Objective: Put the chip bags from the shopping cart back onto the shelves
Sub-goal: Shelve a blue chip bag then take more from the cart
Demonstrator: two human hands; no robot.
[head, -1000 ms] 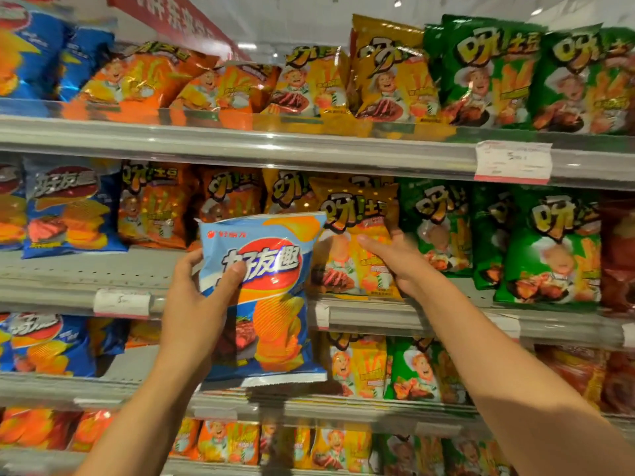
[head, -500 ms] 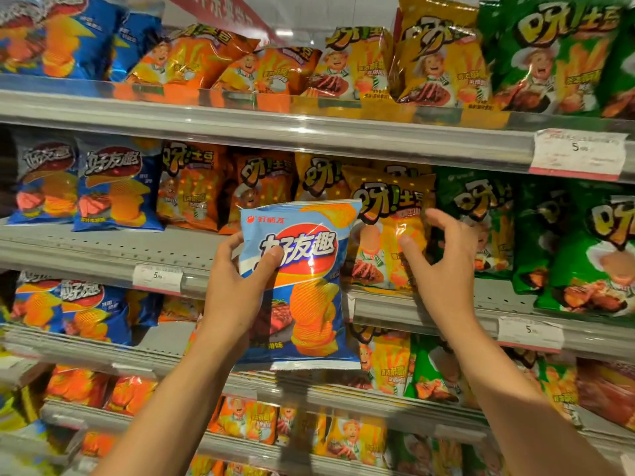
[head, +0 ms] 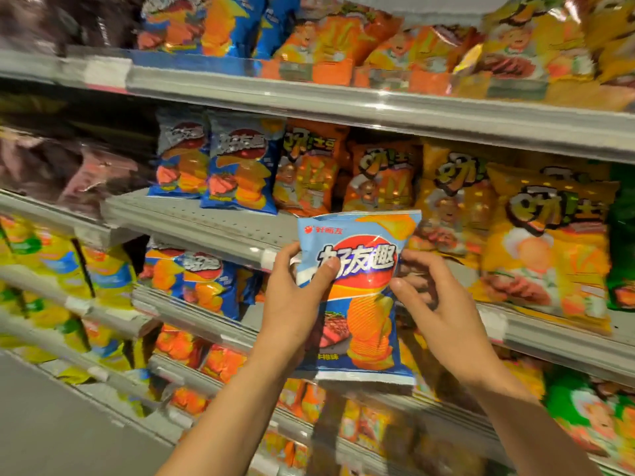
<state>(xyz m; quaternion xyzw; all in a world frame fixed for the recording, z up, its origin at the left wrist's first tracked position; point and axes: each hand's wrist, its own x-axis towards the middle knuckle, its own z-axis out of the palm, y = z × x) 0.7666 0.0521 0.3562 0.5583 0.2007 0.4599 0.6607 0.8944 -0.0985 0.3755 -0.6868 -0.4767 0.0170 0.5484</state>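
We hold the blue chip bag (head: 357,297) upright in front of the shelves, near the centre of the view, its printed face towards us and its top edge level with the front lip of the middle shelf (head: 213,228). Our left hand (head: 295,304) grips the bag's left edge at about 9 o'clock of the bag, thumb pressed across the front of the red logo and the other fingers (head: 288,252) curled round behind. Our right hand (head: 439,304) meets the bag's right edge at about 3 o'clock, its fingers bent and spread, thumb tip touching the edge; whether it truly pinches the bag or only touches it we cannot tell. Both forearms rise from 6 o'clock, the left from lower left, the right from lower right, wrists tipped slightly back. On the middle shelf at 11 o'clock of the bag stand two matching blue bags (head: 240,173), with bare shelf in front of them. At 12 o'clock stand orange bags (head: 381,176), and at 2 to 3 o'clock yellow bags (head: 546,245). More blue bags (head: 202,280) sit on the shelf below at 9 o'clock. The top shelf (head: 343,101) carries blue and orange bags, blurred.
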